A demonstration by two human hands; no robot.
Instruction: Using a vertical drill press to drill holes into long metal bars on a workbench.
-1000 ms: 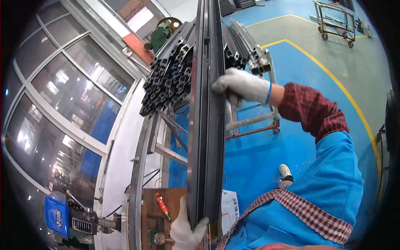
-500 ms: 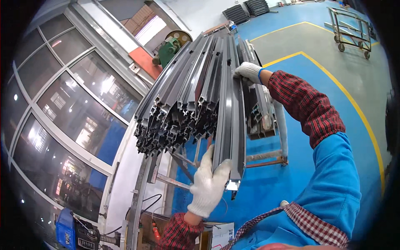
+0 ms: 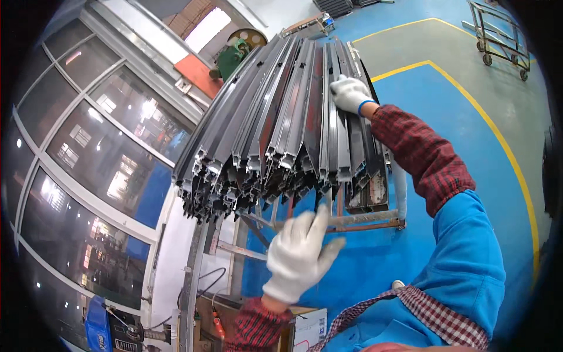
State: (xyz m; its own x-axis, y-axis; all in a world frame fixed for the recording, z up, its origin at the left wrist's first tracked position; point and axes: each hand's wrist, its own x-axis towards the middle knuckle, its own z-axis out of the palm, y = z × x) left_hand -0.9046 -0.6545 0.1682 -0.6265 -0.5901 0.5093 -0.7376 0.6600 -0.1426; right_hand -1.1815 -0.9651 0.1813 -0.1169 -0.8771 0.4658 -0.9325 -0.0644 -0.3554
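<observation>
Long dark-grey metal profiles [image 3: 301, 105] lay lengthwise, side by side, piled atop metal rack [image 3: 375, 216]; grooved faces shone, cut ends sat unevenly at rack's near end.

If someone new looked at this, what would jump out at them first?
Probably the bundle of long dark metal profiles filling the middle, with its jagged ends toward the wearer. Next come the white-gloved left hand, fingers spread just below those ends in the view, and the white-gloved right hand at the bundle's right side. Then the bright blue floor stands out on the right.
</observation>
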